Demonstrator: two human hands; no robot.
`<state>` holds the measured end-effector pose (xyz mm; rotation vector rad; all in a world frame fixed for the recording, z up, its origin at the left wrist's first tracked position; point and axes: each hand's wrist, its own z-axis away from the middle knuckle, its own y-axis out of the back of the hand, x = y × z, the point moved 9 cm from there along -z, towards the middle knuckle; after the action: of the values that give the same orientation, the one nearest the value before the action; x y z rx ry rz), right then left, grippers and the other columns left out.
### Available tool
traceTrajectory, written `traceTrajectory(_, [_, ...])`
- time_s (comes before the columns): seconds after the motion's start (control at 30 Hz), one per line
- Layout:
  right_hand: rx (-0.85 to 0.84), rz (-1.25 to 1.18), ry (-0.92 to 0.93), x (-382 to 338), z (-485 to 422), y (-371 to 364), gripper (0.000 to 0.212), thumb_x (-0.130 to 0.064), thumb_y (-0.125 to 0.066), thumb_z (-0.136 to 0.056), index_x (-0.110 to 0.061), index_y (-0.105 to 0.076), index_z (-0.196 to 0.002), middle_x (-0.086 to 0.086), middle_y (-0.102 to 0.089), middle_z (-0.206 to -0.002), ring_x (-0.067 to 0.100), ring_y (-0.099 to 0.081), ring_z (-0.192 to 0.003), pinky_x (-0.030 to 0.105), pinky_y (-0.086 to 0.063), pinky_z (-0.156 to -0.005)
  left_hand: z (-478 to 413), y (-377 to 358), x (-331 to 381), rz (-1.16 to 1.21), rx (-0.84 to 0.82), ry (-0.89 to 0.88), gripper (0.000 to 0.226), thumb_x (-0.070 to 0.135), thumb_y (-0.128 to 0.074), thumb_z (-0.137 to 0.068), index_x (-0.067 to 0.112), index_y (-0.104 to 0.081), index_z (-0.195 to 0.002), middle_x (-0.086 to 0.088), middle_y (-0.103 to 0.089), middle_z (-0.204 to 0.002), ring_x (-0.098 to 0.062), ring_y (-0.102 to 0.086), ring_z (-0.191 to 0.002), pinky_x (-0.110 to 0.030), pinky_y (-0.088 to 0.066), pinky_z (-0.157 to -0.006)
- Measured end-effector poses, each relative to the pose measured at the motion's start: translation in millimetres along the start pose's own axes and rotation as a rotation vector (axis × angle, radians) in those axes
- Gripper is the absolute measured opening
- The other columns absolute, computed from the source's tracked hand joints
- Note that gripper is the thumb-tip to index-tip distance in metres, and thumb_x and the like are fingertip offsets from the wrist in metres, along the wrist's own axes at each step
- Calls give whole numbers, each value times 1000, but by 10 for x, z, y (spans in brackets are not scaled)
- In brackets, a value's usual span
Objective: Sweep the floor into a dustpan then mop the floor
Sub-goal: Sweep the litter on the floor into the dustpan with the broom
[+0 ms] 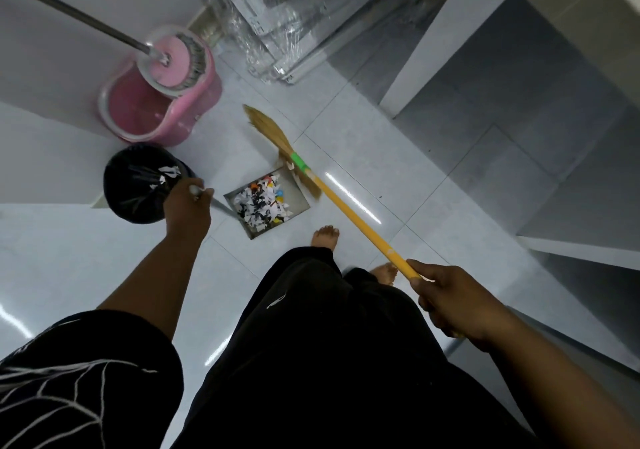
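A grey metal dustpan (300,203) sits low over the white tiled floor, filled with paper scraps and small coloured bits (264,203). My left hand (187,209) grips its thin handle. My right hand (450,301) grips the yellow handle of a straw broom (349,213), whose bristles (268,128) lie just beyond the dustpan's far edge. A pink mop bucket (162,102) stands further back with the mop head resting in its spinner and the metal mop pole (69,12) leaning to the upper left.
A bin lined with a black bag (136,185) holding some paper scraps stands just left of the dustpan. Plastic-wrapped furniture (277,19) is at the back. Grey steps (519,102) rise on the right. My bare feet (325,235) are near the dustpan.
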<state>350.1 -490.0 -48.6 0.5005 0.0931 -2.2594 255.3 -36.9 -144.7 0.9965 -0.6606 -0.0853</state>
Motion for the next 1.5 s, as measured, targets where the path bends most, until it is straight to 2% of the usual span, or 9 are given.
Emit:
traceTrajectory(0.13, [80, -82, -20, 128, 269, 261, 27, -22, -49, -98, -40, -60, -114, 0, -43, -55, 12, -31, -42, 24, -26, -41, 120, -80, 504, 32, -18, -159, 14, 20, -67, -89, 8, -65, -96, -9, -68, -95, -25, -62, -92, -27, -40, -79])
traceTrajectory(0.27, [180, -229, -82, 497, 540, 578, 26, -20, -46, -99, -31, -59, -118, 1, -42, -57, 12, -30, -43, 24, -25, -40, 319, -309, 1113, 3, -110, -408, 12, 15, -69, -88, 5, -63, -84, -11, -65, -84, -31, -60, -84, -39, -45, -76])
traceTrajectory(0.33, [226, -318, -104, 747, 666, 690, 24, -19, -46, -98, -31, -61, -113, 5, -43, -60, 13, -32, -41, 23, -27, -39, 414, -479, 1373, -37, -166, -484, 14, 14, -68, -89, 3, -62, -84, -13, -64, -86, -33, -59, -85, -39, -43, -76])
traceTrajectory(0.43, [296, -505, -131, 1187, 879, 816, 22, -18, -47, -97, -27, -64, -108, 9, -44, -64, 14, -30, -40, 21, -27, -39, 547, -790, 1775, -51, -268, -538, 14, 16, -68, -89, 4, -62, -87, -12, -65, -89, -32, -59, -89, -36, -42, -78])
traceTrajectory(0.63, [395, -883, -180, 2089, 1317, 992, 29, -16, -46, -98, -21, -57, -124, 7, -47, -60, 14, -31, -42, 22, -27, -39, 929, -1549, 2736, -62, -447, -595, 17, 21, -67, -91, 7, -61, -99, -8, -70, -97, -24, -63, -90, -26, -41, -76])
traceTrajectory(0.9, [540, -1328, -176, 2885, 1493, 1182, 29, -15, -47, -98, -14, -55, -126, 7, -47, -60, 13, -32, -41, 21, -30, -37, 1928, -2698, 4079, -143, -671, -853, 9, 21, -69, -89, 19, -61, -90, 2, -67, -88, -18, -61, -84, -27, -45, -75])
traceTrajectory(1.07, [571, -1610, -159, 3312, 1580, 1405, 27, -18, -48, -98, -11, -52, -124, 6, -48, -60, 12, -35, -40, 21, -31, -36, 2681, -3306, 4777, -189, -754, -978, 10, 19, -73, -86, 24, -64, -87, 9, -64, -83, -14, -60, -81, -20, -41, -68])
traceTrajectory(1.37, [623, -1874, -93, 3859, 1673, 2027, 20, -15, -49, -97, -7, -53, -115, 6, -48, -58, 11, -38, -38, 20, -31, -33, 3764, -4168, 5544, -249, -801, -1079, 17, 14, -76, -82, 20, -61, -83, 5, -63, -81, -15, -59, -77, -10, -41, -63])
traceTrajectory(1.5, [663, -1954, -54, 4016, 1667, 2337, 14, -12, -47, -97, -6, -53, -108, 5, -46, -58, 9, -37, -37, 19, -31, -33, 4176, -4542, 5722, -296, -867, -1132, 23, -1, -71, -81, 18, -61, -87, 3, -62, -87, -16, -57, -80, -5, -40, -64])
